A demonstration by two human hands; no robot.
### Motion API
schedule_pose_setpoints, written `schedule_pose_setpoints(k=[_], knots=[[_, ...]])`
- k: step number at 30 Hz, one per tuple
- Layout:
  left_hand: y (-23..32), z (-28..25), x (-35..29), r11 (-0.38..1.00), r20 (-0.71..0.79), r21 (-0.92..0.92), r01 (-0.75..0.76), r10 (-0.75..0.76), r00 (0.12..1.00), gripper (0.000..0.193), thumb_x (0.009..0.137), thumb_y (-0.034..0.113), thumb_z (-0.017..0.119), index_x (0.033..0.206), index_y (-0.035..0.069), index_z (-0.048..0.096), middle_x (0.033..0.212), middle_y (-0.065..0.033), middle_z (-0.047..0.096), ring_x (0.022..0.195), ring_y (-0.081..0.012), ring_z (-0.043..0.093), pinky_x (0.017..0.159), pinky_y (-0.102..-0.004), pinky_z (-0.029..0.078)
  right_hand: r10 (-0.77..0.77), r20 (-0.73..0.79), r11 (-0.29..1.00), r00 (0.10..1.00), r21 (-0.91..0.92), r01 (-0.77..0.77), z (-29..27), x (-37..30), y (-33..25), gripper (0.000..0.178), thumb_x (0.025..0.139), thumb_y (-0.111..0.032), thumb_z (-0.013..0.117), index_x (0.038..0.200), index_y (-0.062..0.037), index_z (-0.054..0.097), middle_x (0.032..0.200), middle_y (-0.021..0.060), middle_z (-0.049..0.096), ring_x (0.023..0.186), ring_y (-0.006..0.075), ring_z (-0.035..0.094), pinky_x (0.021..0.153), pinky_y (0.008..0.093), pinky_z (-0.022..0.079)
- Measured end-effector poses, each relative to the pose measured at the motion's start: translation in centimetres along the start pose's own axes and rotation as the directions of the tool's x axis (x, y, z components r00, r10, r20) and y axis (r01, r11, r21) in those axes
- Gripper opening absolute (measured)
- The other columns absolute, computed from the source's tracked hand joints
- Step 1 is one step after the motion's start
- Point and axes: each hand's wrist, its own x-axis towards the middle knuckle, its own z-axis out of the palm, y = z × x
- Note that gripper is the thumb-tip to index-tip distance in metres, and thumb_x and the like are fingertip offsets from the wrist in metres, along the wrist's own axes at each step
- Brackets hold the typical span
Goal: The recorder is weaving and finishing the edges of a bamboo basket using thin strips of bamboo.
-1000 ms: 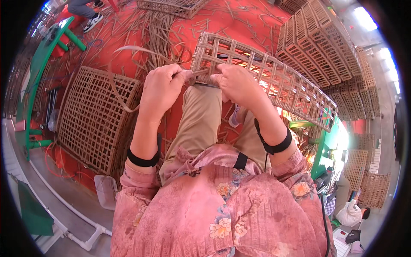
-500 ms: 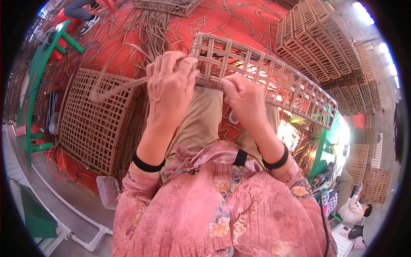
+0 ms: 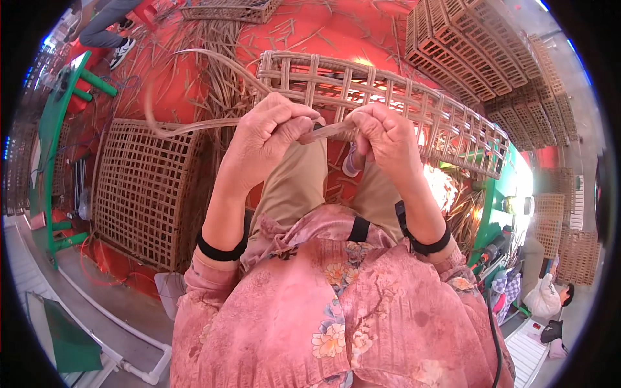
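A long flat cane strip [image 3: 194, 126] runs between both hands and curls away in a loop to the left. My left hand [image 3: 268, 139] pinches it near the middle of the view. My right hand [image 3: 385, 139] grips the strip's other end just beside it. Right behind the hands, a woven lattice basket frame [image 3: 414, 110] leans over my knees. Both hands sit in front of its near rim.
A flat woven lattice panel [image 3: 145, 187] lies on the red floor at my left. Stacked lattice baskets [image 3: 472, 48] stand at the back right, another basket [image 3: 226, 10] at the far top. Loose cane strips [image 3: 194, 58] litter the floor. A green frame [image 3: 55, 129] stands far left.
Both hands have come off the frame's rim and drawn toward me. The cane strip is pulled out longer between them, and its loop now swings wide to the left.
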Motion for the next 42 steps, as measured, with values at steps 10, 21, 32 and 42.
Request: schedule_pose_setpoints(k=[10, 21, 32, 42], knots=[[-0.2, -0.7, 1.2, 0.982, -0.129, 0.172, -0.08, 0.103, 0.986, 0.013, 0.098, 0.002, 0.069, 0.109, 0.001, 0.076, 0.1, -0.0039, 0.071, 0.087, -0.0115, 0.065, 0.079, -0.026, 0.052, -0.167, -0.137, 0.986, 0.976, 0.0, 0.169, -2.0, -3.6, -1.5, 0.014, 0.106, -0.013, 0.064, 0.111, -0.0009, 0.071, 0.087, 0.0054, 0.074, 0.071, 0.008, 0.068, 0.065, 0.0236, 0.055], [0.4, 2.1, 2.5, 0.962, 0.113, 0.144, -0.233, 0.218, 0.969, 0.016, 0.101, 0.014, 0.069, 0.108, 0.002, 0.077, 0.098, -0.0082, 0.073, 0.098, -0.0247, 0.066, 0.09, -0.0352, 0.051, -0.403, -0.196, 0.914, 0.894, -0.133, 0.383, -2.1, -3.9, -0.3, 0.012, 0.097, 0.005, 0.065, 0.104, -0.0003, 0.073, 0.091, 0.004, 0.073, 0.08, 0.007, 0.066, 0.068, 0.0236, 0.052], [2.5, 0.7, 0.2, 0.754, -0.109, 0.656, 0.047, 0.032, 0.994, 0.014, 0.09, 0.016, 0.076, 0.086, 0.003, 0.073, 0.075, -0.0091, 0.065, 0.074, -0.0272, 0.063, 0.081, -0.0387, 0.047, -0.067, -0.041, 0.919, 0.997, -0.391, 0.045, 0.4, -1.0, 2.7, 0.034, 0.1, -0.022, 0.064, 0.13, -0.0066, 0.067, 0.08, 0.0213, 0.071, 0.08, 0.0403, 0.071, 0.073, 0.0485, 0.055], [1.4, 0.7, 1.0, 0.801, 0.042, 0.596, 0.057, -0.102, 0.994, 0.02, 0.092, 0.021, 0.072, 0.082, 0.004, 0.067, 0.08, -0.0124, 0.066, 0.086, -0.0346, 0.065, 0.084, -0.0435, 0.046, -0.083, 0.13, 0.752, 0.988, -0.642, 0.148, 1.9, -1.3, 2.3, 0.033, 0.099, -0.023, 0.06, 0.12, 0.0017, 0.065, 0.077, 0.026, 0.07, 0.078, 0.0459, 0.07, 0.071, 0.0556, 0.055]])
